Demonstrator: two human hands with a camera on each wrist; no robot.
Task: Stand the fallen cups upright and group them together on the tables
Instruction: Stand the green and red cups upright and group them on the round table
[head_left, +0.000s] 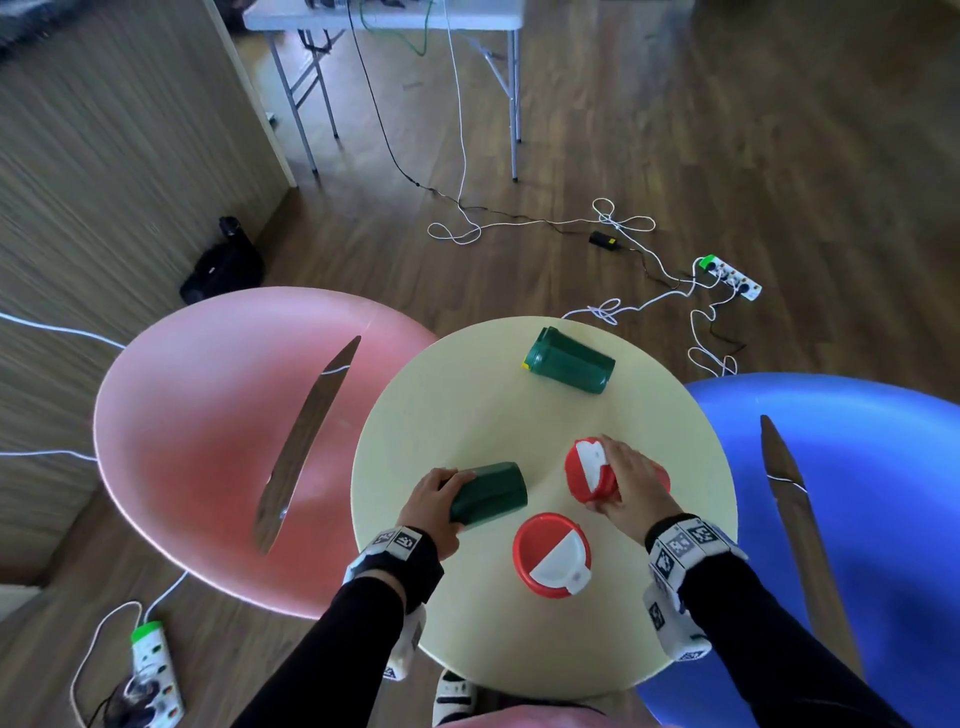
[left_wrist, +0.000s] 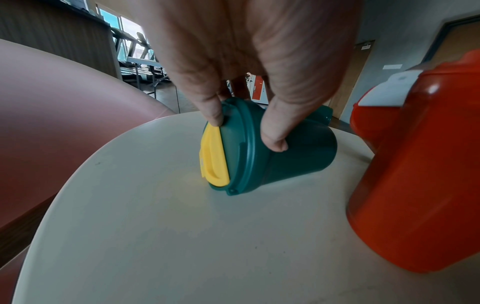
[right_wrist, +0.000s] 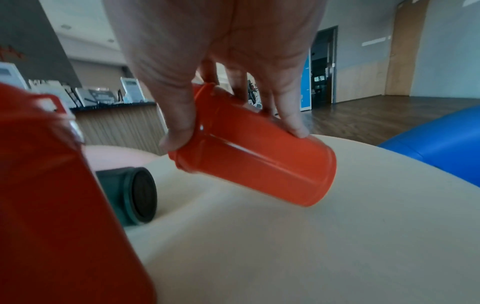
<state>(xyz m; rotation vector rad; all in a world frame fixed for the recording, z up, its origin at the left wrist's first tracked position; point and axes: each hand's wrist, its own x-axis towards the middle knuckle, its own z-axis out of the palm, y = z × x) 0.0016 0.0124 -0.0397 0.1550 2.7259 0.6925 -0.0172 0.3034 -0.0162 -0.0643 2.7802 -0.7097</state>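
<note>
On the round yellow table (head_left: 447, 415) a green cup (head_left: 491, 493) (left_wrist: 285, 152) with a yellow lid flap lies on its side, and my left hand (head_left: 434, 493) (left_wrist: 246, 127) grips its lid end. My right hand (head_left: 631, 483) (right_wrist: 233, 127) holds a red cup (head_left: 589, 470) (right_wrist: 254, 164) near its white-flapped lid, tilted with its lid end raised off the table. Another red cup (head_left: 551, 555) (left_wrist: 420, 174) (right_wrist: 52, 195) stands upright at the front, between my hands. A second green cup (head_left: 569, 360) lies fallen at the table's far side.
A pink round table (head_left: 208, 415) adjoins on the left and a blue one (head_left: 857, 493) on the right. Cables and power strips (head_left: 727, 275) lie on the wooden floor beyond. A folding table (head_left: 384, 21) stands further back.
</note>
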